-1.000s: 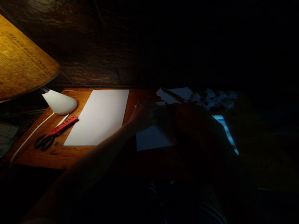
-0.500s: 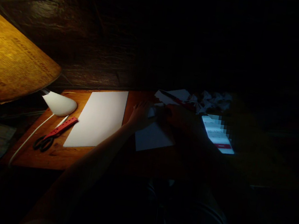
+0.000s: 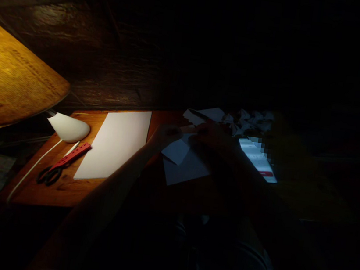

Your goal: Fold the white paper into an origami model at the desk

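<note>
A small white piece of paper (image 3: 177,150) hangs between my hands, tilted over a larger white sheet (image 3: 186,173) on the wooden table. My left hand (image 3: 167,134) is closed on the small piece's upper left edge. My right hand (image 3: 211,135), deep in shadow, closes at its upper right; the exact finger positions are hard to make out. Just beyond the hands lie white paper pieces (image 3: 211,112) with a dark, narrow object across them, its kind unclear.
Left on the table (image 3: 68,198) are a stack of white paper (image 3: 117,146), scissors (image 3: 49,175) with a red cover or strip, and a lamp with a white base (image 3: 73,129) and yellow shade (image 3: 18,74). Right are a lit phone (image 3: 256,160) and several small folded papers (image 3: 251,120).
The left hand, flat with fingers spread before, has closed on the small paper. That piece now shows more fully, lifted and tilted over the sheet. The view has shifted slightly.
</note>
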`<state>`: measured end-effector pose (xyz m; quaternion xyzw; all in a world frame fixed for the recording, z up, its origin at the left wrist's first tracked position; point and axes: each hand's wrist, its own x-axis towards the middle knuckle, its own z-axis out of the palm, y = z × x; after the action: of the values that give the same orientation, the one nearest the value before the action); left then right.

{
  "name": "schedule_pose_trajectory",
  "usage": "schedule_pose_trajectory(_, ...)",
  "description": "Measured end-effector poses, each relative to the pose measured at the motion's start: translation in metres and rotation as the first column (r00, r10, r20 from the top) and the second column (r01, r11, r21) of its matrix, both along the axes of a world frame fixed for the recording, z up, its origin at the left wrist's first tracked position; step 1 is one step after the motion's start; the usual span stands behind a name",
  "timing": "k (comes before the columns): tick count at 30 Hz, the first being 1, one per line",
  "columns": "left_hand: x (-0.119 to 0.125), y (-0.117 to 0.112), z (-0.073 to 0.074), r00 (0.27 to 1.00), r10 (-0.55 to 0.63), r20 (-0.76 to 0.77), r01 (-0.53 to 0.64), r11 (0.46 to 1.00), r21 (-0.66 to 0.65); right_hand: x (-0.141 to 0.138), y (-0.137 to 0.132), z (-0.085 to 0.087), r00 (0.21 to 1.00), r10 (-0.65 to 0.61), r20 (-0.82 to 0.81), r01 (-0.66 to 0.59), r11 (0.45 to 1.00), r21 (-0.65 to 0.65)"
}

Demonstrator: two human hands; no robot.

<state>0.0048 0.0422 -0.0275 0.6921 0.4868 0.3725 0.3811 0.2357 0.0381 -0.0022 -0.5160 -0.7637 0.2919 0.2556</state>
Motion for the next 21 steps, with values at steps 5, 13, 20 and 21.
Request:
schedule_pose_trajectory(5, 0.001, -0.003, 0.004, 0.995, -0.074, -0.068, 0.074, 0.997, -0.006, -0.006, -0.008, 0.006, 0.997, 0.063, -0.044, -0.061, 0.997, 0.051)
schedule_pose_trajectory(13, 0.002, -0.008, 0.005, 0.986, -0.148, -0.075, 0.150, 0.988, 0.023, -0.017, -0.020, 0.014, 0.998, 0.042, 0.050, -0.045, 0.997, 0.055)
schedule_pose_trajectory(20, 0.000, -0.004, 0.003, 0.985, -0.171, 0.005, 0.170, 0.985, 0.036, -0.015, -0.016, 0.009, 0.997, 0.072, 0.031, -0.074, 0.995, 0.068)
schedule_pose_trajectory(21, 0.001, -0.004, 0.004, 0.985, -0.172, 0.020, 0.171, 0.984, 0.043, -0.015, -0.015, 0.008, 0.997, 0.077, 0.020, -0.078, 0.994, 0.071)
